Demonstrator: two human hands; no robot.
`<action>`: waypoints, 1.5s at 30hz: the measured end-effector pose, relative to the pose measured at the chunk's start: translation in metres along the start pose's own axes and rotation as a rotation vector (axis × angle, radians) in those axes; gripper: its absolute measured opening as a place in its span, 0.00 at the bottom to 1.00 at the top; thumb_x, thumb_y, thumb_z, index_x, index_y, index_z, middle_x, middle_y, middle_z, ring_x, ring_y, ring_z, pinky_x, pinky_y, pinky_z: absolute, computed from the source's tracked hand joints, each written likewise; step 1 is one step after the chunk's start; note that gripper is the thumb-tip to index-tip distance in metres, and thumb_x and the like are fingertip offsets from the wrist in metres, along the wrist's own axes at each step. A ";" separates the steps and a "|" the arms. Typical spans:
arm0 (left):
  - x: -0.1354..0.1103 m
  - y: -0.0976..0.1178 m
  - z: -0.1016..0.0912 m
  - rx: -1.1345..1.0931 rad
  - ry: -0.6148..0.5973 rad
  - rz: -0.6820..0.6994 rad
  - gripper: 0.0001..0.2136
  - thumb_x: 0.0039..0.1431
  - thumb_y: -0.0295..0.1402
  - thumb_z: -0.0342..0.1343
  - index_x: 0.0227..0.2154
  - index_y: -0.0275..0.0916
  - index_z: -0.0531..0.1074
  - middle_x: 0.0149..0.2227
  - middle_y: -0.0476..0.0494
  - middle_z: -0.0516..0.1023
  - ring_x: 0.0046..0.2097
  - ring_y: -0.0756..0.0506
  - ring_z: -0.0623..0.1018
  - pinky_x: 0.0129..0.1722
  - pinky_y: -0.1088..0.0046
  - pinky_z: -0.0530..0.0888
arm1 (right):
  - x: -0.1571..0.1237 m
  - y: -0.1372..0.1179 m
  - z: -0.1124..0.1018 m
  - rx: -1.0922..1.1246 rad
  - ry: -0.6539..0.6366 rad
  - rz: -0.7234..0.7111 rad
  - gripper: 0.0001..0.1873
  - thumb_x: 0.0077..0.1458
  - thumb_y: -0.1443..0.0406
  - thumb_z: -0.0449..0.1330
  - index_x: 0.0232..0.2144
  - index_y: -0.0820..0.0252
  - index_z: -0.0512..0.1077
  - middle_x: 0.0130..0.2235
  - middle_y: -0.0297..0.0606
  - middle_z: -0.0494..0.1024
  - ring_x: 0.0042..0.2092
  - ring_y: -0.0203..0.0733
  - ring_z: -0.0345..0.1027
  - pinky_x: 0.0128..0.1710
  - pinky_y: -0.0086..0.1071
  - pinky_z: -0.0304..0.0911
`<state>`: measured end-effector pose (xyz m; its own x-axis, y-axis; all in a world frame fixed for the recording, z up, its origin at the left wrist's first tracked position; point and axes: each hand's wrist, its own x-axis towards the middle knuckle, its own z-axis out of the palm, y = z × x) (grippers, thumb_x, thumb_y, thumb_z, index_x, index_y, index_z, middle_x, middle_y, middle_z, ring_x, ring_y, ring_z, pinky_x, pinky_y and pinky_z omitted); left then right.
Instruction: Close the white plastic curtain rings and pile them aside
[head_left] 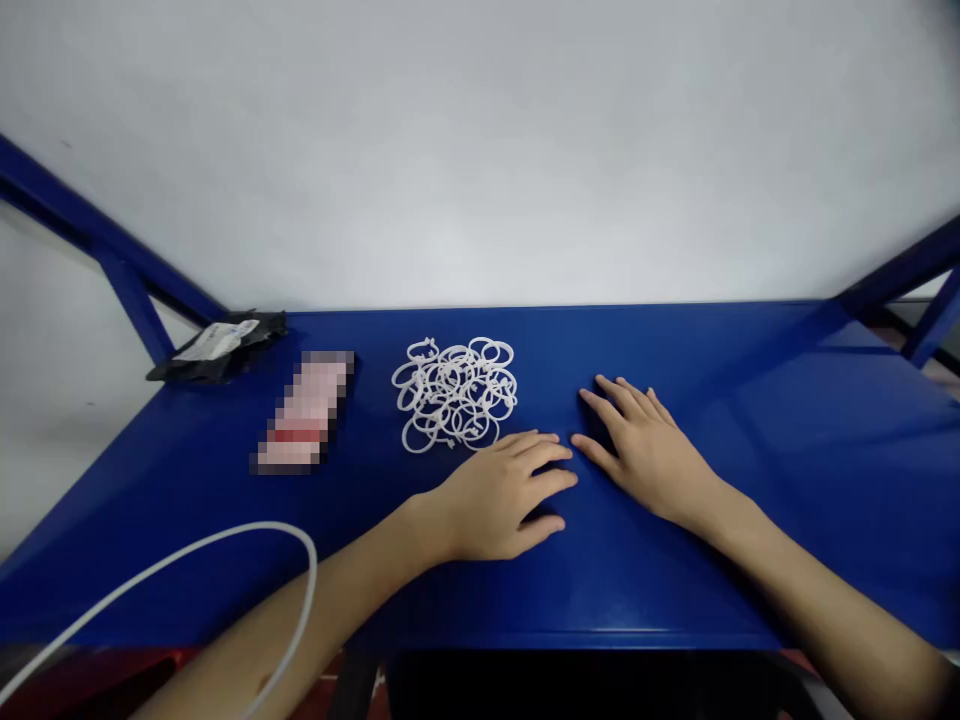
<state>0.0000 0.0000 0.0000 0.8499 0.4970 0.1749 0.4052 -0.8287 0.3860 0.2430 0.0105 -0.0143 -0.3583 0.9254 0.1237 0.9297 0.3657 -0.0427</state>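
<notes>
- Two bare hands lie palm down on a smooth, glossy blue table [787, 420], side by side and just apart.
- The left hand [499, 500] rests flat, its fingers stretched out and loosely together, gripping nothing. Its fingertips point toward the other hand's thumb.
- The right hand [645, 445] is flat too, with straight, slightly spread fingers, and it is empty.
- A pile of white rings [455, 393] sits on the table just beyond the left hand. Whether the hand touches the nearest ring cannot be told.
- The rings are thin, round, plastic-looking hoops, tangled and overlapping in a loose, lacy heap.
- A blurred oblong [304, 412], pinkish with a red band, lies flat to the left of the pile. Its surface cannot be made out.
- A crumpled black pouch [221, 347] with a white label sits at the table's far left corner.
- A thin white tube [259, 524] bends in a smooth arc over the near left edge.
</notes>
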 end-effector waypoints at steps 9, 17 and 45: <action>0.004 -0.002 0.002 0.205 0.044 0.091 0.18 0.68 0.41 0.52 0.54 0.36 0.72 0.57 0.37 0.74 0.60 0.38 0.71 0.63 0.56 0.66 | 0.000 0.001 0.002 -0.005 0.024 -0.015 0.34 0.67 0.49 0.50 0.65 0.65 0.63 0.67 0.57 0.62 0.68 0.68 0.54 0.63 0.64 0.56; 0.014 -0.009 0.006 0.474 0.118 0.258 0.13 0.69 0.34 0.48 0.45 0.33 0.75 0.44 0.40 0.79 0.43 0.41 0.75 0.49 0.59 0.70 | 0.001 0.000 0.001 0.000 0.007 -0.002 0.34 0.66 0.49 0.52 0.65 0.65 0.63 0.67 0.57 0.61 0.68 0.69 0.54 0.63 0.65 0.55; 0.106 -0.010 0.010 0.366 0.291 -0.478 0.11 0.68 0.29 0.49 0.38 0.32 0.76 0.39 0.36 0.82 0.46 0.37 0.77 0.48 0.57 0.68 | 0.013 0.016 -0.009 0.172 0.117 -0.087 0.23 0.66 0.57 0.52 0.54 0.67 0.72 0.56 0.56 0.74 0.57 0.59 0.68 0.57 0.55 0.66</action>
<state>0.0898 0.0583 0.0059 0.4441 0.8377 0.3178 0.8462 -0.5087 0.1586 0.2543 0.0275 -0.0041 -0.4146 0.8755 0.2481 0.8642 0.4642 -0.1940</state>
